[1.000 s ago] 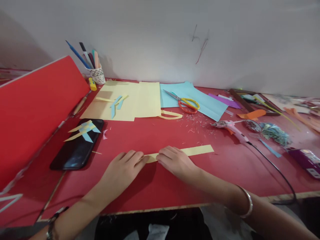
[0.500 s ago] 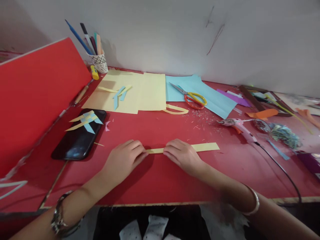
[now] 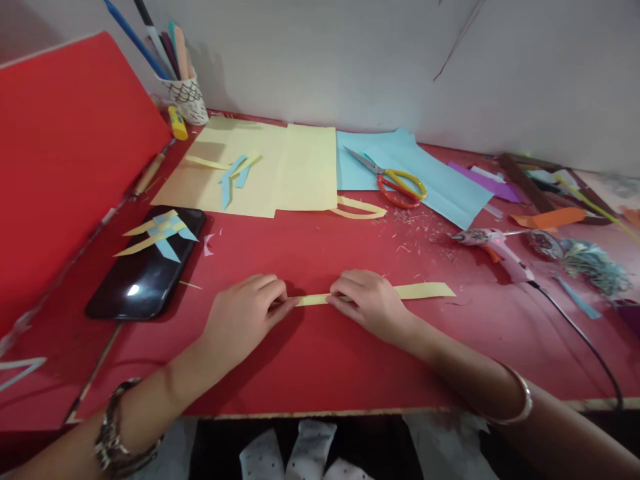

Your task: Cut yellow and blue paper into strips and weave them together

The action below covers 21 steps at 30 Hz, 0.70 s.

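A pale yellow paper strip (image 3: 424, 291) lies across the red table in front of me. My left hand (image 3: 247, 308) pinches its left end between thumb and fingers. Farther along, my right hand (image 3: 367, 303) is closed on the strip's middle, with the wider right end sticking out beyond it. Between the hands the strip looks narrower, as if folded lengthwise. Left of my left hand, a small woven piece of yellow and blue paper strips (image 3: 163, 233) rests on a black phone (image 3: 145, 280).
Yellow sheets (image 3: 307, 167) and blue paper (image 3: 440, 180) lie at the back, with scissors (image 3: 393, 181) on the blue. A pink glue gun (image 3: 495, 248) with its cord is at right. A pen cup (image 3: 186, 100) and red board (image 3: 75, 153) stand at left.
The camera view has shifted slightly, so the things at the back sit higher. Both hands keep their hold on the strip, and their fingers have moved only a little.
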Motion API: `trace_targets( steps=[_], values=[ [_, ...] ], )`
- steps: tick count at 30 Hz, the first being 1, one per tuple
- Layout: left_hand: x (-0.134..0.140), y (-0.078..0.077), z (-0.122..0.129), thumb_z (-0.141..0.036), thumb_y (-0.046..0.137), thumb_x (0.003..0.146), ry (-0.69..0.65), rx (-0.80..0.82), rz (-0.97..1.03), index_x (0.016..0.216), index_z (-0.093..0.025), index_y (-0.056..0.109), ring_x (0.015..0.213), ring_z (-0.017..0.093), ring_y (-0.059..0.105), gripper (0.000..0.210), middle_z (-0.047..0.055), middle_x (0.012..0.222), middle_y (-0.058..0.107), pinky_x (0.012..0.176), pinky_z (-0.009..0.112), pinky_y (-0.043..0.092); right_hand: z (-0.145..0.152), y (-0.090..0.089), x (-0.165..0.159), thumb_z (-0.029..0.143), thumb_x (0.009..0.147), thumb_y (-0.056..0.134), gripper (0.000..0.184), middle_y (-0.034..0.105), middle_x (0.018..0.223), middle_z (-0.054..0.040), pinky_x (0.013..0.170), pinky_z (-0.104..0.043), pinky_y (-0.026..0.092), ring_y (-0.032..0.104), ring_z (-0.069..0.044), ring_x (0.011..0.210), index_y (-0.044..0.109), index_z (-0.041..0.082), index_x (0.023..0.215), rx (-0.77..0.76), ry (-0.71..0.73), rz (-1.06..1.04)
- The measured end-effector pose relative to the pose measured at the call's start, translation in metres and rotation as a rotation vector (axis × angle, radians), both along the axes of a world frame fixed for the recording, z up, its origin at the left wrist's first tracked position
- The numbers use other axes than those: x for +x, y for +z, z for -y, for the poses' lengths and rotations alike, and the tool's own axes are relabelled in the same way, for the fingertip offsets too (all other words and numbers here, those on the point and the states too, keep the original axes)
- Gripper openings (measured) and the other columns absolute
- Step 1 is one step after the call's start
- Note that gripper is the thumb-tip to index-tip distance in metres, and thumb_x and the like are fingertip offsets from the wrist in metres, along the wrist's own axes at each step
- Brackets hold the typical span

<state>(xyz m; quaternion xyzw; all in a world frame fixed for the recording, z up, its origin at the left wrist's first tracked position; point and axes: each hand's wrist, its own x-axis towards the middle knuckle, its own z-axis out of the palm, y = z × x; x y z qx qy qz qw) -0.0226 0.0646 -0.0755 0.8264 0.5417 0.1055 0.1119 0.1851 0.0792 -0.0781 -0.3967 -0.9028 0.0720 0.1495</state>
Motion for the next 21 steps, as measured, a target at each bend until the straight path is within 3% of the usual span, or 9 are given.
trace_targets(
  steps=[10,21],
  values=[
    [0.0006,-0.0012,0.0026,-0.034,0.045,0.080,0.020,0.052,-0.036,0.057,-0.016,0.050,0.050,0.009,0.043,0.030,-0.003,0.054,0.050,0.046,0.021,0.023,-0.0041,0.0048,-0.0020,0.030,0.090,0.030,0.036,0.052,0.064,-0.0012,0.046,-0.023,0.022,0.041,-0.010,0.053,0.055,0.015,0.068,0.060,0.017,0.156],
    [0.0001,-0.0003,0.0007,-0.030,0.043,0.082,-0.011,0.079,-0.127,0.060,-0.016,0.051,0.049,0.011,0.049,0.027,-0.001,0.056,0.055,0.044,0.022,0.024,-0.0065,0.0021,-0.0037,0.028,0.089,0.031,0.036,0.051,0.062,-0.0014,0.051,-0.023,0.026,0.039,-0.010,0.052,0.054,0.015,0.066,0.062,0.031,0.156]
  ],
)
